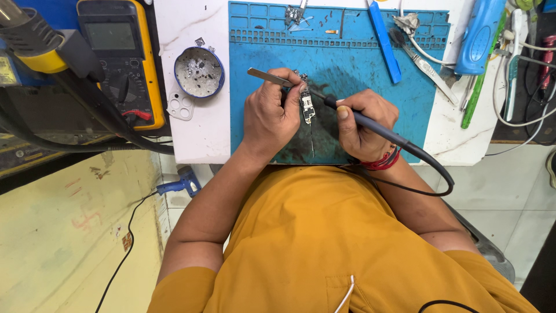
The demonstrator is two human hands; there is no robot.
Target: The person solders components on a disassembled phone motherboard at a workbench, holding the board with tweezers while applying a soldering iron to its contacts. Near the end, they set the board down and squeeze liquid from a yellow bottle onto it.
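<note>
A small narrow circuit board (307,107) lies on the blue work mat (359,64) between my two hands. My left hand (269,116) is closed around metal tweezers (263,76), whose tips point down toward the board. My right hand (362,124) grips a dark soldering iron (370,124) like a pen, its tip touching the board's upper end. The iron's black cable (434,174) loops off the table edge past my wrist, which wears red thread bands.
A round blue-rimmed dish of small parts (198,71) and a yellow multimeter (119,58) sit at left. A blue pry tool (384,40), a brush, another small board (294,14) and cables lie along the mat's far side. A hot-air gun nozzle (35,40) hangs top left.
</note>
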